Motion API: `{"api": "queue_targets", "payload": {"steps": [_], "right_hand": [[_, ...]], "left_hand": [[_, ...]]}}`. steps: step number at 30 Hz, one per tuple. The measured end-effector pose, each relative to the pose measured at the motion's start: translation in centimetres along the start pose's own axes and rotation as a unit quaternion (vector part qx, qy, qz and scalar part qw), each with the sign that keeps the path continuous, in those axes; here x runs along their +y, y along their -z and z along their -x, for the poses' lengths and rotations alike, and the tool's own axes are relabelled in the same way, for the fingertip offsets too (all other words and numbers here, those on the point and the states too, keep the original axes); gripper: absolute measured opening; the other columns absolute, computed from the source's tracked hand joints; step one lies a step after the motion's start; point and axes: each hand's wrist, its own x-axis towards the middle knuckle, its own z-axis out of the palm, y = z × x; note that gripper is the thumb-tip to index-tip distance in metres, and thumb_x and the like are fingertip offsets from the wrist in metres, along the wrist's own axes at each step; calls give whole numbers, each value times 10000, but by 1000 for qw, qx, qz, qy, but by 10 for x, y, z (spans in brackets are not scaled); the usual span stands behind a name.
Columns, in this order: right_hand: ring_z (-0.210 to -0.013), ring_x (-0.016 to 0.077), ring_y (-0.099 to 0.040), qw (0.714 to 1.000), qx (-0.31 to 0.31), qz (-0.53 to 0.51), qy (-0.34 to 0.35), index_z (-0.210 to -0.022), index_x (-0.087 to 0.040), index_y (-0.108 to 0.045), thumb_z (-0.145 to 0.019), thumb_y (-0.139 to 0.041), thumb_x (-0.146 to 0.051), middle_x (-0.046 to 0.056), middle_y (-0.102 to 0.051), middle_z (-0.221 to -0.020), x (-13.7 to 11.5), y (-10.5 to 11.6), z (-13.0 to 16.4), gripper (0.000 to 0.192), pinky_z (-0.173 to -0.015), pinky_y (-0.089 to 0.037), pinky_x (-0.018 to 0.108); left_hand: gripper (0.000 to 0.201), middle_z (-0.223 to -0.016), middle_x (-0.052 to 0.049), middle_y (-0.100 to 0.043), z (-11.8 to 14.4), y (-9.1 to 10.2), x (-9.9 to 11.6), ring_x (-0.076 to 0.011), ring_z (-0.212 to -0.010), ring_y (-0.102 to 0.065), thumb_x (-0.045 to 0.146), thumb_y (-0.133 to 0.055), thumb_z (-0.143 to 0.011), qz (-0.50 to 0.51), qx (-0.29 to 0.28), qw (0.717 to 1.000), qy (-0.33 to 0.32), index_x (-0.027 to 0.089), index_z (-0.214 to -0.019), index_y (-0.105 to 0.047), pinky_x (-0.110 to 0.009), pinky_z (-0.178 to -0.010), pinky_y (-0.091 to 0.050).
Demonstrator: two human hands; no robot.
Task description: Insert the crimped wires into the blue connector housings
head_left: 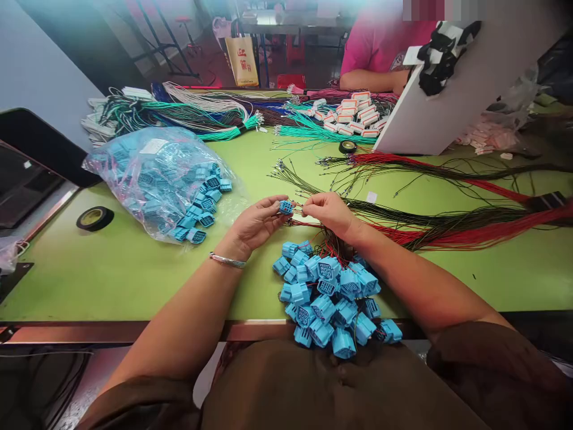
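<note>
A small blue connector housing (286,207) is pinched in my left hand (259,222), its face with several cavities toward me. Close on its right, my right hand (329,212) has thumb and forefinger pressed together on the end of a thin wire (299,206) that points at the housing. Whether the wire tip touches the housing I cannot tell. Below both hands lies a heap of blue connectors (324,298) with red and black wires, hanging partly over the table edge. Bundles of black wires (394,212) and red wires (447,237) run off to the right.
A clear plastic bag (134,173) spills blue connectors at the left, near a roll of black tape (95,218). Green wire bundles (215,122) and white connectors (358,113) lie at the back. A white panel (421,113) stands back right; a person in pink (373,48) sits opposite.
</note>
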Motion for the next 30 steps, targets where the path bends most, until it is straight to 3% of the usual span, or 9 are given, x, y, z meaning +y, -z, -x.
{"api": "queue_targets", "payload": {"steps": [4, 26, 30], "right_hand": [[-502, 66, -315, 1000, -28, 8, -10, -569, -135, -647, -639, -550, -287, -58, -423, -460, -4, -1, 0, 194, -525, -245, 245], [-495, 73, -307, 999, -17, 36, -15, -603, -135, -646, -660, -526, -338, -58, -391, -460, 2, 3, -1, 243, -513, -232, 246], [-501, 70, -329, 997, -21, 78, 13, -576, -136, -626, -667, -512, -292, -51, -409, -468, 5, 0, -1, 214, -509, -236, 241]], "left_hand": [[160, -955, -94, -750, 0, -2, -3, -148, -887, -714, 93, -707, -789, 13, -18, 1000, 0, 121, -946, -708, -305, -944, -545], [290, -945, -78, -758, -1, 6, 1, -168, -852, -728, 128, -837, -663, -19, -40, 999, -3, 115, -936, -740, -286, -843, -588], [328, -914, -77, -761, 1, 2, -2, -162, -822, -725, 144, -873, -615, -35, -33, 999, -11, 114, -914, -741, -286, -822, -582]]}}
